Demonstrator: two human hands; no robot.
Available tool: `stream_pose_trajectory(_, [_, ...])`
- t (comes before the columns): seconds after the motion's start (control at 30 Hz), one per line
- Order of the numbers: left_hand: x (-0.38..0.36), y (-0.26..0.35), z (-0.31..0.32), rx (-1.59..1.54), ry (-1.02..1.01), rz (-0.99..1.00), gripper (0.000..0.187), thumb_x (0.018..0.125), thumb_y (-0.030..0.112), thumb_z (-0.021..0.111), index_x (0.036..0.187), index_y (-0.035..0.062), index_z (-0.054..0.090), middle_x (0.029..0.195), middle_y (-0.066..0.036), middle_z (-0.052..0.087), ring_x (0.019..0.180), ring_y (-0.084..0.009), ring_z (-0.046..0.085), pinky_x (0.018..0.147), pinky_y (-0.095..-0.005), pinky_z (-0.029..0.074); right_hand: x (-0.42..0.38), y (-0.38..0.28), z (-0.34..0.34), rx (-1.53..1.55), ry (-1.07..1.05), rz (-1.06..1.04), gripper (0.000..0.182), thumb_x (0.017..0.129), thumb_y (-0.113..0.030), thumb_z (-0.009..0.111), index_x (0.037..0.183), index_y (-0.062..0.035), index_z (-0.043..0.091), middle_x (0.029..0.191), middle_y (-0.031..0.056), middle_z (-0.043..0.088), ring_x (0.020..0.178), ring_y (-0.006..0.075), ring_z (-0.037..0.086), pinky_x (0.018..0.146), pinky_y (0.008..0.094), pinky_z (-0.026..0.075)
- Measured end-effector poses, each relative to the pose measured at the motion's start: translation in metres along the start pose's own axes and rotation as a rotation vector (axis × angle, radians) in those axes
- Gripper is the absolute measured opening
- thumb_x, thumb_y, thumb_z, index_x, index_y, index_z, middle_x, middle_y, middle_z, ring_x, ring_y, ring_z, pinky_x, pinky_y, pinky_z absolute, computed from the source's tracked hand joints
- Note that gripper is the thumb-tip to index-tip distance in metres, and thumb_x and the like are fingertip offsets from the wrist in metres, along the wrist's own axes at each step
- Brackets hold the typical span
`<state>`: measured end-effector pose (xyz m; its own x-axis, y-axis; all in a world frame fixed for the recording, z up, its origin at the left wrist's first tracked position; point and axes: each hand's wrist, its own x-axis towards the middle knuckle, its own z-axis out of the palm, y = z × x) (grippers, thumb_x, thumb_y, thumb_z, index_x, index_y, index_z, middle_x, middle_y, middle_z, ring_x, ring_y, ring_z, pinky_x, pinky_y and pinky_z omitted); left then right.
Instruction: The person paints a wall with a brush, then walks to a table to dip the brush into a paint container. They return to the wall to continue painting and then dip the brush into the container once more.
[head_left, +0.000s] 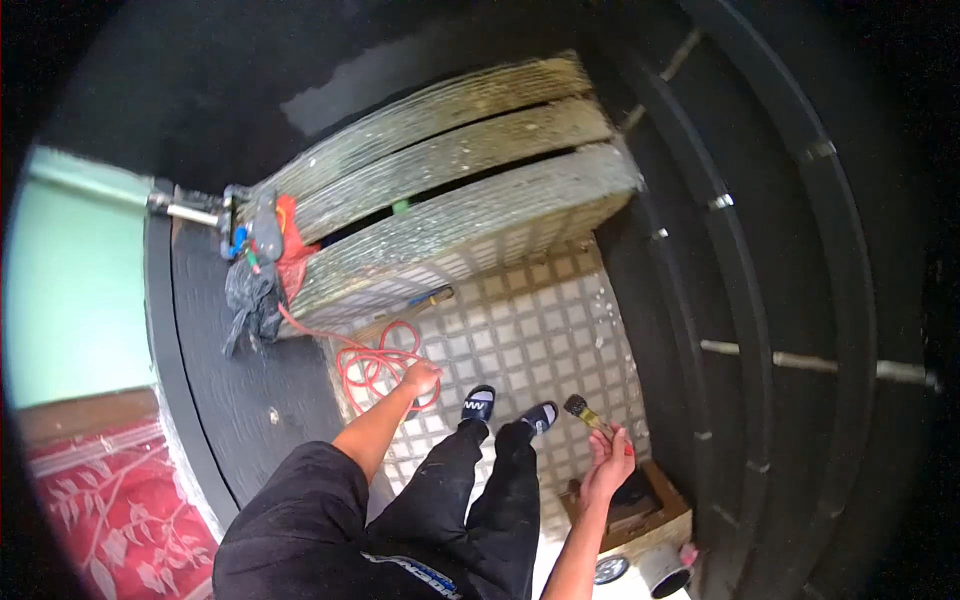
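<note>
In my right hand (608, 465) is a paint brush (590, 417), its dark bristles pointing up and to the left. My left hand (421, 378) is over the coiled red cord (372, 362) on the tiled floor; its fingers look curled, and whether they grip the cord is too small to tell. The cord runs up to a red plastic bag (292, 255) at the end of a wooden bench (470, 215) with three slats. Another brush with a blue part (432, 296) lies on the floor by the bench.
Dark walls with raised bands (740, 270) curve along the right. A wooden box (640, 510) and a grey pipe piece (664, 572) are at the lower right. Black plastic (252, 298) and pipe fittings (232, 215) are at the left, near a dark ledge (225, 350).
</note>
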<state>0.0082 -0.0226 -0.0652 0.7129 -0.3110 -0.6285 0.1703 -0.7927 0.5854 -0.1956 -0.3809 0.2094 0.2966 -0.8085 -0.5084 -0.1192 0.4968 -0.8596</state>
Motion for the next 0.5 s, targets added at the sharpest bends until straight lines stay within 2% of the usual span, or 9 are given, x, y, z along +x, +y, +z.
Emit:
stream_pose_trajectory(0.1, [-0.028, 0.035, -0.031, -0.045, 0.072, -0.203, 0.027, 0.091, 0.029, 0.068, 0.103, 0.0051, 0.069, 0.110, -0.018, 0.071, 0.104, -0.0335, 0.069, 0.091, -0.0420, 0.053, 0.018, -0.008, 0.052, 0.110, -0.128, 0.094, 0.036, 0.106, -0.023, 0.056, 0.120, 0.0097, 0.060, 0.109, 0.0157, 0.069, 0.083, 0.0195, 0.071, 0.072, 0.0288, 0.061])
stream_pose_trajectory(0.13, [-0.028, 0.046, -0.039, -0.062, 0.082, -0.211, 0.027, 0.091, 0.029, 0.068, 0.103, 0.0051, 0.069, 0.110, -0.018, 0.071, 0.104, -0.0335, 0.069, 0.091, -0.0420, 0.053, 0.029, -0.006, 0.064, 0.097, -0.145, 0.092, 0.036, 0.106, -0.023, 0.056, 0.120, 0.0097, 0.060, 0.109, 0.0157, 0.069, 0.083, 0.0195, 0.071, 0.072, 0.0288, 0.061])
stream_pose_trajectory(0.2, [-0.018, 0.073, -0.057, -0.033, 0.198, -0.145, 0.020, 0.091, 0.022, 0.066, 0.102, 0.0059, 0.069, 0.108, -0.018, 0.070, 0.099, -0.0362, 0.068, 0.088, -0.0444, 0.054, 0.052, 0.000, 0.088, 0.066, -0.277, 0.117, 0.035, 0.106, -0.022, 0.056, 0.121, 0.0090, 0.059, 0.111, 0.0165, 0.068, 0.084, 0.0199, 0.071, 0.073, 0.0296, 0.061])
stream_pose_trajectory(0.23, [-0.006, 0.090, -0.063, -0.003, 0.309, -0.080, 0.016, 0.091, 0.018, 0.064, 0.101, 0.0059, 0.067, 0.105, -0.019, 0.068, 0.099, -0.0378, 0.066, 0.087, -0.0461, 0.053, 0.060, -0.002, 0.105, 0.051, -0.274, 0.133, 0.034, 0.106, -0.021, 0.056, 0.122, 0.0089, 0.058, 0.113, 0.0180, 0.067, 0.085, 0.0217, 0.071, 0.074, 0.0306, 0.061])
stream_pose_trajectory(0.27, [0.007, 0.107, -0.071, -0.011, 0.315, -0.084, 0.016, 0.091, 0.018, 0.064, 0.101, 0.0059, 0.067, 0.105, -0.019, 0.068, 0.099, -0.0378, 0.066, 0.087, -0.0461, 0.053, 0.070, -0.002, 0.121, 0.044, -0.282, 0.132, 0.034, 0.106, -0.021, 0.056, 0.122, 0.0089, 0.058, 0.113, 0.0180, 0.067, 0.085, 0.0217, 0.071, 0.074, 0.0306, 0.061])
stream_pose_trajectory(0.33, [0.035, 0.156, -0.101, 0.013, 0.534, 0.118, 0.017, 0.091, 0.018, 0.065, 0.102, 0.0054, 0.066, 0.103, -0.018, 0.066, 0.100, -0.0385, 0.064, 0.087, -0.0468, 0.052, 0.097, -0.002, 0.153, 0.026, -0.364, 0.167, 0.032, 0.105, -0.018, 0.057, 0.121, 0.0089, 0.058, 0.115, 0.0197, 0.066, 0.087, 0.0237, 0.071, 0.076, 0.0317, 0.061])
stream_pose_trajectory(0.4, [0.077, 0.182, -0.121, 0.083, 0.623, 0.313, 0.021, 0.092, 0.020, 0.064, 0.107, 0.0048, 0.065, 0.110, -0.017, 0.064, 0.107, -0.0378, 0.061, 0.091, -0.0474, 0.050, 0.123, -0.008, 0.185, -0.009, -0.397, 0.209, 0.030, 0.104, -0.016, 0.058, 0.120, 0.0094, 0.058, 0.117, 0.0202, 0.066, 0.088, 0.0252, 0.072, 0.079, 0.0325, 0.062])
stream_pose_trajectory(0.47, [0.121, 0.208, -0.136, 0.190, 0.755, 0.336, 0.032, 0.092, 0.023, 0.065, 0.118, 0.0036, 0.062, 0.122, -0.016, 0.061, 0.115, -0.0371, 0.057, 0.098, -0.0482, 0.046, 0.148, -0.010, 0.217, -0.038, -0.472, 0.192, 0.025, 0.104, -0.015, 0.058, 0.114, 0.0081, 0.061, 0.115, 0.0173, 0.066, 0.087, 0.0232, 0.071, 0.080, 0.0325, 0.061])
stream_pose_trajectory(0.5, [0.140, 0.220, -0.144, 0.195, 0.750, 0.295, 0.042, 0.092, 0.026, 0.065, 0.126, 0.0032, 0.058, 0.130, -0.017, 0.057, 0.123, -0.0372, 0.052, 0.104, -0.0485, 0.042, 0.158, -0.018, 0.234, -0.062, -0.492, 0.199, 0.025, 0.104, -0.015, 0.058, 0.114, 0.0077, 0.062, 0.116, 0.0166, 0.066, 0.089, 0.0235, 0.072, 0.083, 0.0327, 0.061])
